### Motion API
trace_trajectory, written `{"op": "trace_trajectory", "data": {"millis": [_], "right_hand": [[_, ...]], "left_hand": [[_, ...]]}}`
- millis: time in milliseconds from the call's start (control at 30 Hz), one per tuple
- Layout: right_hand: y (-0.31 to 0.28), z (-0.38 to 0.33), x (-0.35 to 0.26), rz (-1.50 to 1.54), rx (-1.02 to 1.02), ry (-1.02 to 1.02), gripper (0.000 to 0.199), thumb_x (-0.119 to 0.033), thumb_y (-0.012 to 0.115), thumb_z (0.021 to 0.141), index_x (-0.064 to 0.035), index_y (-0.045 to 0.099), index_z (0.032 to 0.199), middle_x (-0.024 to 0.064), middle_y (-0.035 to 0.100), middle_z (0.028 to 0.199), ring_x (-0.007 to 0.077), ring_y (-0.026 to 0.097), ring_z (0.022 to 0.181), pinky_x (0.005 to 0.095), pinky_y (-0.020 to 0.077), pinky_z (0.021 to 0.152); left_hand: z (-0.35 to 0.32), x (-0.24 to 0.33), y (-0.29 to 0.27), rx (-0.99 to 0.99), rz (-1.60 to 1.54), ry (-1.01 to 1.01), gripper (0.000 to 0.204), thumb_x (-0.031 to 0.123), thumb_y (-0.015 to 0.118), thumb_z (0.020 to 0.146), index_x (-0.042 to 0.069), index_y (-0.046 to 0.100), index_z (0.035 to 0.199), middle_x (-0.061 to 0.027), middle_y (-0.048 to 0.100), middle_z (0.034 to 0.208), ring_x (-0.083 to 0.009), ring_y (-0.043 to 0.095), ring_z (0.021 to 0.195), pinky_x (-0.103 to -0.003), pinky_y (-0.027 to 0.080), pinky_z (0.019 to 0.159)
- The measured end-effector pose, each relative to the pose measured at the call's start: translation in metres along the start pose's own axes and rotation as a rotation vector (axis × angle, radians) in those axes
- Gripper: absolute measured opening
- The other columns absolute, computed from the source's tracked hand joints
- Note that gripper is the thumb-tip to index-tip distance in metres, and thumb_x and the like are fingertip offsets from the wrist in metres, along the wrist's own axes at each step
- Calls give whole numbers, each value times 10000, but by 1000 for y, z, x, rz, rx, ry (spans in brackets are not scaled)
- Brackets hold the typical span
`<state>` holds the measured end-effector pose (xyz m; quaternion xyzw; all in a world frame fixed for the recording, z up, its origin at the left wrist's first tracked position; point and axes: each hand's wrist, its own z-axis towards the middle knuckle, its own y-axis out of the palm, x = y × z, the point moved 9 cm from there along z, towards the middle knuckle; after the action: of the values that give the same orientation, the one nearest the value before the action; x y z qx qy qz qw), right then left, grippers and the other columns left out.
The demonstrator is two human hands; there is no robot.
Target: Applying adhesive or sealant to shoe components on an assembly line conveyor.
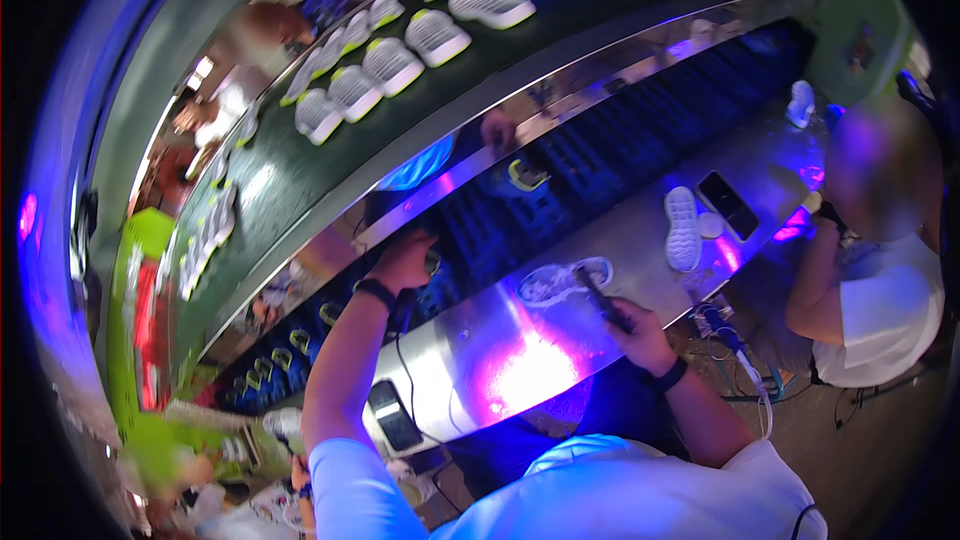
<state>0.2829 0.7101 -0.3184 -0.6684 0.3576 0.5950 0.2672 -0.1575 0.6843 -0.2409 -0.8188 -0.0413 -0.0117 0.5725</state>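
My left hand [402,262] reaches out over the dark conveyor belt, a black band on its wrist. Its fingers are curled at a dark shoe [433,263] with a pale collar, which the hand partly hides. In my right hand [645,340] is a long, dark, stick-shaped tool [604,304]; its exact kind is not plain. The tool's far end is over or against a white shoe sole [545,285] lying on the metal bench. Bright violet light falls on the bench just in front of that sole.
Another white sole [683,230] lies beside a dark phone [727,205]. A second phone [395,415] rests near my left elbow, with a cable nearby. Dark shoes ride the belt [640,140]. Beyond, a green belt [450,90] carries several grey-white shoes. A co-worker [880,290] sits at right.
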Motion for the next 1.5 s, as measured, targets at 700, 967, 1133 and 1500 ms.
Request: {"op": "trace_trajectory", "data": {"millis": [700,967,1133,1500], "right_hand": [[-2,-1,18,-4,-56,52,256,-116,659,1002,-32,631,1242,-36,592,787,54,528,674,263,463,610],[-22,-7,-14,-208,52,-158,297,-206,705,921,-47,676,1170,112,664,740,175,632,653,388,517,641],[-23,-2,-6,-137,61,-67,279,-186,711,914,-33,677,1144,120,660,765,190,620,665,386,502,647],[10,-40,-91,-318,14,-120,341,-148,670,989,-17,636,1303,88,701,911,147,638,802,323,528,763]], "left_hand": [[111,142,-61,324,256,146,408,75,791,717,76,688,1112,-113,567,1186,-359,563,1186,-448,557,951],[-120,172,-24,87,-286,1,429,423,663,986,93,651,1260,-182,676,1140,-391,678,1006,-455,559,886],[-204,215,1,51,-134,297,528,-26,646,761,131,697,1263,-142,606,1333,-327,594,1249,-415,530,1023],[-197,136,73,331,-433,-353,643,442,798,841,-19,629,1255,-171,736,797,-358,731,701,-455,573,641]]}}
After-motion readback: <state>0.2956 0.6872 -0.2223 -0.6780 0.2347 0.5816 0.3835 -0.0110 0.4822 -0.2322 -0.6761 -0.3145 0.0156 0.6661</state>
